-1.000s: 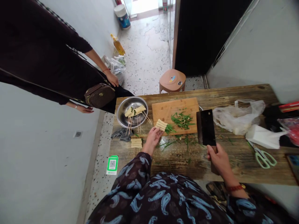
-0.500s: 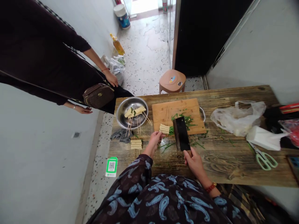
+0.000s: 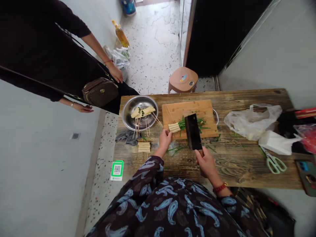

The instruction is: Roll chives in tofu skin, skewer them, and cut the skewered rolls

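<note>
My left hand [image 3: 164, 142] is closed at the lower left of a row of pale tofu-skin rolls [image 3: 174, 127], pinching its edge. Green stalks stick out of the rolls' right ends, and thin skewers [image 3: 170, 113] stretch up from the row. In my right hand [image 3: 206, 162] is the handle of a cleaver [image 3: 194, 131]. Its dark, broad blade is over the chopped greens [image 3: 201, 124] and hides part of them. Rolls and greens lie on a wooden cutting board [image 3: 187, 107].
A steel bowl [image 3: 125, 119] with skewered rolls stands left, near a grey cloth [image 3: 127, 136] and another skewered row [image 3: 144, 147]. On the right are a plastic bag [image 3: 251, 121], tissues [image 3: 277, 142], scissors [image 3: 275, 164] and a phone [image 3: 306, 176]. A person [image 3: 49, 49] stands left; a stool [image 3: 183, 79] is beyond the table.
The rolls have turned slightly, and their skewers now lean further left. The cleaver stays over the greens in my right hand. The whole view has shifted a little.
</note>
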`<state>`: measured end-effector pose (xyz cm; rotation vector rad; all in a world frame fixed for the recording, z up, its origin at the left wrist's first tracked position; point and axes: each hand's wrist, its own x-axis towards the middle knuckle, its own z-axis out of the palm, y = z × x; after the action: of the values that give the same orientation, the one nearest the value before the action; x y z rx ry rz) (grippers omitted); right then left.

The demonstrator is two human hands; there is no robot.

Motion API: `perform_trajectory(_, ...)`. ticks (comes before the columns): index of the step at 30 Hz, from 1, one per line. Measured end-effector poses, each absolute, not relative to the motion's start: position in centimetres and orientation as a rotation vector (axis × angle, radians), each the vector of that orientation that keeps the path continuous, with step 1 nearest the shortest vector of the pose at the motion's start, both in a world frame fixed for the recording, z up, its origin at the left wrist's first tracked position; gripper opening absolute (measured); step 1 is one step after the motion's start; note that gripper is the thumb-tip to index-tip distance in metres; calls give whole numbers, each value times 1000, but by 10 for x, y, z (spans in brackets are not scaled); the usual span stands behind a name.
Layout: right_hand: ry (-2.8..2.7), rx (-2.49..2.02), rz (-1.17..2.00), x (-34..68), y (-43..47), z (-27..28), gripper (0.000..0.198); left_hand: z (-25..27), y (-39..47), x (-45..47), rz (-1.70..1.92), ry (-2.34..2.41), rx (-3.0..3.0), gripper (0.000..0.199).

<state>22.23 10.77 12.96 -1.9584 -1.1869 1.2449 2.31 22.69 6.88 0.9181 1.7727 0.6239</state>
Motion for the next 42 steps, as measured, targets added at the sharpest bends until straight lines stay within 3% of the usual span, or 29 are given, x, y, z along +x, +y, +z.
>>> perform_trajectory(4, -1342, -1976, 1191, 218, 114, 126, 35, 81, 221, 21, 577, 1734, 1368, 47)
perform_trajectory(10, -1517, -1974, 1124, 212, 129, 126, 40, 76, 220, 34, 93, 1463, 2340, 76)
perform_trajectory(42, -2017, -2112, 1062, 193, 163, 132, 21, 64, 224, 32, -31, 1408, 2411, 89)
